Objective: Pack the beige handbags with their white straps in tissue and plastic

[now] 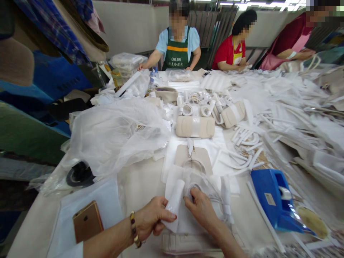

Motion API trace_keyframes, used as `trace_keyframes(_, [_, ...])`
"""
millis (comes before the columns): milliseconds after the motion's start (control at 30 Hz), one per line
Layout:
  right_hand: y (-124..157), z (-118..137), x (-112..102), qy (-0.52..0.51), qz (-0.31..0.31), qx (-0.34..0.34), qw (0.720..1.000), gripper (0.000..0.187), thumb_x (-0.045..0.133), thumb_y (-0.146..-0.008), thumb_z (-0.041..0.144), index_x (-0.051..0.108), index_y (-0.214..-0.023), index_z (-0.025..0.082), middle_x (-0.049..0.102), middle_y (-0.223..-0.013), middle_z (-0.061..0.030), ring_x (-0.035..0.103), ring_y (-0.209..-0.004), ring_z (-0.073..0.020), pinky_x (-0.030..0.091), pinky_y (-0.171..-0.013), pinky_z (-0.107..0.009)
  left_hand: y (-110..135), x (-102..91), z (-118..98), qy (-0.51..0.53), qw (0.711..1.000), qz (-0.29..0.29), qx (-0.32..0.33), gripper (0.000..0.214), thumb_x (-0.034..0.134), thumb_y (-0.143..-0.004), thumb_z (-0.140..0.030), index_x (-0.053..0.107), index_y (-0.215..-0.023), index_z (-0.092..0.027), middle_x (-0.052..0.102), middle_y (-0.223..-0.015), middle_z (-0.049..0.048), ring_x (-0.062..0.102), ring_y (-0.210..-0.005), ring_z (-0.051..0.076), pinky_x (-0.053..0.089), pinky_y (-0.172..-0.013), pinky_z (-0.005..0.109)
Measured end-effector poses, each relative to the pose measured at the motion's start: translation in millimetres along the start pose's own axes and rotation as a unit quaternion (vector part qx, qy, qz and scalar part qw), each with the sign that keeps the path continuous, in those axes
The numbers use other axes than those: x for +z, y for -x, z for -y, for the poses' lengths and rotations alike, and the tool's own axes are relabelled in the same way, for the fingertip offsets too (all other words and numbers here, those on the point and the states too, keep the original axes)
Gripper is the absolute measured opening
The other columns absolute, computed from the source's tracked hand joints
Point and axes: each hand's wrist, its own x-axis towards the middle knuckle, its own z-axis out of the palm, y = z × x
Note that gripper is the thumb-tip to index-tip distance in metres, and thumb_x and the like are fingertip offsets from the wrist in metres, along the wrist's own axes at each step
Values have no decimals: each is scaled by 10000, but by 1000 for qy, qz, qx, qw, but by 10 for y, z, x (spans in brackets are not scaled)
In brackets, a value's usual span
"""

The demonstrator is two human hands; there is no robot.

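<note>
My left hand (155, 216), with a beaded bracelet at the wrist, pinches the lower end of a folded white foam sheet (176, 195) between thumb and fingers. To its right, my right hand (201, 206) has its fingers curled at thin white wrapping around a ring-shaped part; what lies between the fingertips is hidden. Under both hands lies a beige handbag (190, 246), mostly covered by white sheets. A white-wrapped strap (226, 200) hangs to the right of my right hand. Just beyond, a beige bag flap (179, 156) shows with a clasp.
A blue tape dispenser (268, 206) stands at right, a gold phone (88, 221) at left. A large plastic bag (115, 132) and a black tape roll (80, 174) lie at left. Wrapped beige bags (185, 127) sit ahead. Three people (176, 52) work across the table.
</note>
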Motion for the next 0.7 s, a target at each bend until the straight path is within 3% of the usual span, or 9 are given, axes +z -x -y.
trace_keyframes(100, [9, -30, 41, -14, -17, 3, 1000, 223, 448, -726, 253, 301, -563, 217, 329, -521, 57, 348, -505, -114, 219, -509, -248, 11, -35, 38, 51, 997, 53, 30, 494, 705, -498, -501, 462, -752, -154, 562, -577, -16, 290, -303, 17, 104, -307, 190])
trace_keyframes(200, [17, -41, 54, -47, -36, 3, 998, 231, 460, -712, 279, 317, -543, 215, 335, -505, 59, 349, -495, -111, 238, -503, -250, -2, -48, 73, 68, 995, 68, 37, 510, 660, -548, -585, 490, -709, -132, 506, -517, -29, 287, -313, 16, 100, -314, 195])
trace_keyframes(300, [19, -18, 23, -115, -19, 16, 993, 231, 460, -702, 300, 340, -525, 210, 342, -494, 58, 344, -495, -105, 250, -496, -245, -18, -64, 108, 73, 996, 40, 37, 480, 752, -460, -471, 498, -687, -132, 434, -443, -71, 262, -302, 15, 100, -319, 189])
trace_keyframes(367, [17, 4, -12, -192, 18, 24, 981, 229, 457, -701, 321, 377, -524, 200, 368, -505, 51, 362, -514, -105, 273, -501, -235, -29, -83, 133, 87, 994, 40, 50, 452, 772, -429, -365, 516, -712, -123, 486, -483, -52, 286, -304, 16, 113, -321, 187])
trace_keyframes(533, [16, 40, -59, -379, 95, 30, 920, 240, 496, -684, 396, 543, -667, 162, 503, -628, 12, 443, -622, -132, 361, -569, -236, -73, -126, 182, 134, 986, 70, 68, 441, 771, -425, -279, 527, -756, -118, 540, -553, -20, 328, -322, 20, 130, -326, 178])
trace_keyframes(700, [21, 74, -29, -379, 109, 31, 919, 226, 552, -634, 378, 549, -639, 153, 463, -598, 21, 399, -594, -117, 338, -557, -229, -100, -110, 222, 126, 986, 37, 100, 441, 782, -479, -336, 567, -778, -94, 532, -553, -20, 348, -345, 18, 188, -337, 164])
